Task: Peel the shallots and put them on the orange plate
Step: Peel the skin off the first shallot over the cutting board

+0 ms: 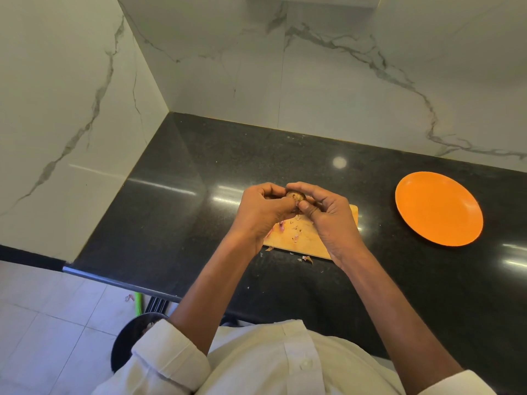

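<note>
A small brown-skinned shallot [296, 196] is held between both hands above a wooden cutting board [306, 238]. My left hand [263, 212] grips it from the left with curled fingers. My right hand [328, 215] curls round it from the right, thumb pressed on its near side. Most of the shallot is hidden by the fingers. The orange plate [439, 208] lies on the black counter to the right, with nothing on it.
Bits of papery peel [307, 259] lie on the board and on the black counter [176, 195] near its front edge. Marble walls close the counter at the back and left. A dark round container [128, 340] stands on the floor below the counter edge.
</note>
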